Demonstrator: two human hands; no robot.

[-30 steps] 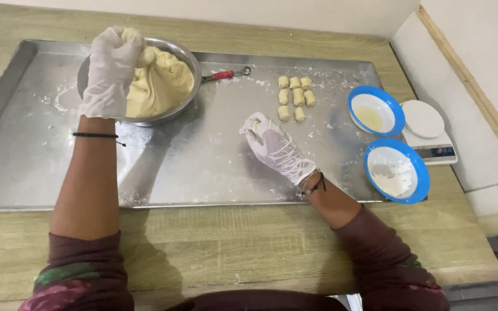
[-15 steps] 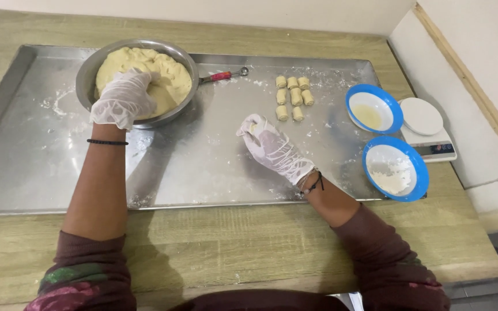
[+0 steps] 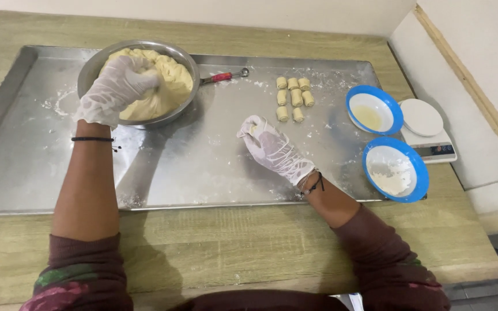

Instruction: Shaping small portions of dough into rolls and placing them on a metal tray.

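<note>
Two hands: thin clear gloves
Left hand: gripping soft yellow dough mass, round steel bowl
Right hand: curled around small dough piece, floured metal tray

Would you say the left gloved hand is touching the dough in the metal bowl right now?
Touching. The head view shows the left hand pressed into the dough inside the metal bowl, fingers sunk against its surface.
</note>
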